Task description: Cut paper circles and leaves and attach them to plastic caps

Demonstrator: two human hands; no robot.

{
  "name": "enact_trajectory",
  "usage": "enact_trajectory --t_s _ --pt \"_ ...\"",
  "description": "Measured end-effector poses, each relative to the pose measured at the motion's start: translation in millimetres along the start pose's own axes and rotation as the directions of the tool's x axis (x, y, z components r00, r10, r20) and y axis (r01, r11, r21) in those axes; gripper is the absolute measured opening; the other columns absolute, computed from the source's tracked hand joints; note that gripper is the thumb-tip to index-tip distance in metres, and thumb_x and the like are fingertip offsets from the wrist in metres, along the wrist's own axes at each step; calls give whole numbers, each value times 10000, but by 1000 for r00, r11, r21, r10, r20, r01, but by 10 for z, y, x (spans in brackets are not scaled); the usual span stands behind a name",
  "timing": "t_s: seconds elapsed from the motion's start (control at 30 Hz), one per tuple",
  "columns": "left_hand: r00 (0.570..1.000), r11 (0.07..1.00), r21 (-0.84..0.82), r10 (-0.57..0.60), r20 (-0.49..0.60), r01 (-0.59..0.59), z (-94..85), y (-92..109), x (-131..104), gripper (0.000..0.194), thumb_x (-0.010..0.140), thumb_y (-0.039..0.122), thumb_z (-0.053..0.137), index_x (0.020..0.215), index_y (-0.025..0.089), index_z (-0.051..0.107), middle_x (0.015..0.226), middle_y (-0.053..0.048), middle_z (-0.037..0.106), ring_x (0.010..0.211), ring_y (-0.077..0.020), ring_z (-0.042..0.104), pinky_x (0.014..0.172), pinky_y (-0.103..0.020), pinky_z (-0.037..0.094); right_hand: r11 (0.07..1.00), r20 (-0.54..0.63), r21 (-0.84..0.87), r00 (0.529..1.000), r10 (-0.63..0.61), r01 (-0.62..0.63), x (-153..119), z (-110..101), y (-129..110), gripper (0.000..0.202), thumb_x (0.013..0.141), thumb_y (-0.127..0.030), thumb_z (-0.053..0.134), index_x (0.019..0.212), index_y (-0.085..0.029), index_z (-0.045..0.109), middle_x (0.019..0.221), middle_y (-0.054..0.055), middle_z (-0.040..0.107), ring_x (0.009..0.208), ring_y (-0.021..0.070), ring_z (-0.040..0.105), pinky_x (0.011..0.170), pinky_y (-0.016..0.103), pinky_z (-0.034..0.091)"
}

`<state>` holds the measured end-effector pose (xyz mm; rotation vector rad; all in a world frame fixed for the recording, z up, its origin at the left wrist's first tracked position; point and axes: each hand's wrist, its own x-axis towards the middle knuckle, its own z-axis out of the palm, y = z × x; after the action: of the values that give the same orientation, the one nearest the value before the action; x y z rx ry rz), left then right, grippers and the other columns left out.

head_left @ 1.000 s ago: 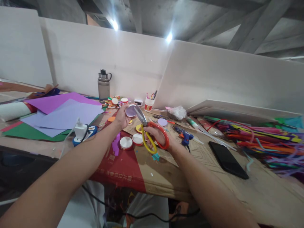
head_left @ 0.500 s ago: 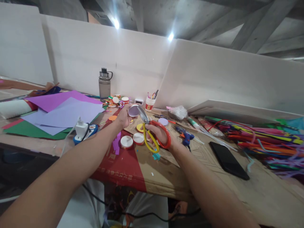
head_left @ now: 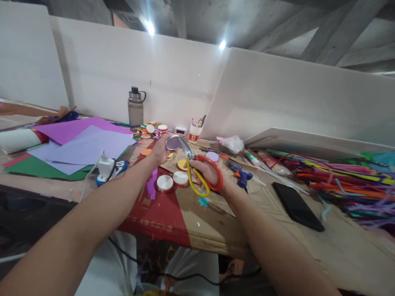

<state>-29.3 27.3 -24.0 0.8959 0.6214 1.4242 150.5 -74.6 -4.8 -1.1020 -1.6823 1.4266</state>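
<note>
My left hand (head_left: 160, 150) pinches a small round piece with a purple face and a pale rim (head_left: 173, 143). Whether it is a flat disc or a cut cup bottom is hard to make out. In my right hand (head_left: 204, 172) is a pair of scissors (head_left: 191, 156) with one red and one yellow handle. Their blades point up and left, tips at the right edge of the round piece. Below the hands lie two shallow white cups with red rims, a left one (head_left: 164, 183) and a right one (head_left: 180, 178). A yellow disc (head_left: 182, 164) is partly behind the scissors.
Purple, lilac and green paper sheets (head_left: 92, 144) lie left, beside a power strip (head_left: 111, 170). A water bottle (head_left: 135, 109) and a pen cup (head_left: 194, 133) stand behind. To the right are a glue gun (head_left: 243, 177), a phone (head_left: 298, 206) and coloured pipe cleaners (head_left: 345, 181).
The scissor handles have swung slightly apart and to the right. The round piece has turned a little in my left hand, which stays in nearly the same place.
</note>
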Motion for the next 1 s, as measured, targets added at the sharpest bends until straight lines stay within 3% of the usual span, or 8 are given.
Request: enact_trajectory --t_s 0.13,0.27,0.4,0.53,0.73,0.87,1.0 --pt "1000 1000 9 6 -2 -6 12 15 -7 269 867 275 495 972 135 699 687 -50 701 545 -149 627 457 -222 411 999 -11 -31 1000 -14 14 10 -1 -9 257 853 -462 555 864 -221 644 490 -57 467 383 106 426 360 225 346" --pt "1000 999 43 16 9 -16 -2 15 -5 288 875 274 472 945 122 706 718 -66 716 553 -149 627 472 -227 415 998 -8 -62 1000 10 -10 21 6 0 296 839 -478 577 686 -226 566 448 -47 459 357 103 415 353 230 327" --pt "1000 999 41 23 7 -24 -34 4 21 296 864 277 482 973 126 712 756 -75 732 590 -158 641 494 -233 422 992 -15 -119 999 32 -34 59 -7 82 378 844 -496 578 591 -225 502 466 -30 480 378 113 470 405 257 434" --pt "999 999 29 27 43 -28 -63 -7 53 295 847 303 518 1001 138 708 832 -85 750 635 -168 665 492 -234 416 984 -22 -175 1000 -17 13 102 -48 158 328 854 -495 580 669 -227 536 549 -16 548 479 144 578 470 261 468" --pt "997 995 66 80 11 -81 -55 -12 52 271 850 323 560 998 139 694 799 -64 741 667 -167 682 506 -225 435 957 9 -276 996 -94 93 80 -101 152 389 898 -566 503 729 -218 545 608 -3 588 507 136 578 521 261 472" --pt "994 990 94 104 19 -105 -47 4 28 274 852 339 570 992 140 696 830 -56 741 665 -139 660 527 -217 444 974 0 -220 998 -56 55 30 -86 90 359 892 -589 506 888 -231 537 651 -19 598 460 139 573 444 262 452" --pt "994 990 95 103 20 -105 -38 14 3 270 853 344 574 980 141 700 813 -43 735 636 -124 628 536 -220 453 969 13 -245 999 -40 42 2 -68 38 358 893 -578 512 803 -233 491 593 -28 562 416 133 535 407 263 429"
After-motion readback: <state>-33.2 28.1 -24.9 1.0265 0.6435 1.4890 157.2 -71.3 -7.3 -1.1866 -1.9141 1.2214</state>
